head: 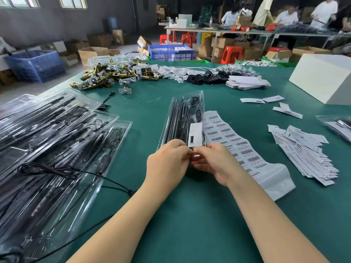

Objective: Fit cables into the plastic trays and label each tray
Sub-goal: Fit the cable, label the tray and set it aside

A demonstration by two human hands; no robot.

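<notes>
**Both hands at the near end of the tray**

My left hand (168,162) and right hand (212,164) meet at the near end of one clear plastic tray (182,118), fingers of both curled in and pinching at that end, thumbs nearly touching. Something small and pale sits between my fingertips there (too hidden by my own knuckles to name). The tray runs straight away from my fingers across the green table (190,215), holding black rods and a coiled black cable (194,101) up at its far end. A white card label (195,134) with a bold black bar lies on the tray just beyond my right fingers.

Right of my right hand, touching the tray's edge, a long barcode sticker sheet (233,141) trails back towards my wrist, its near part peeled bare. Further right, well apart, a fanned stack of white card labels (303,152).

Off to the left of my left hand, a heap of filled clear trays (57,141) overlaps itself, and a loose black cable (76,171) snakes off it towards my left forearm.

Beyond my fingertips, far across the table: a pile of brass latch hardware (114,74), black and white tags, and at the far right a white box (322,76).
</notes>
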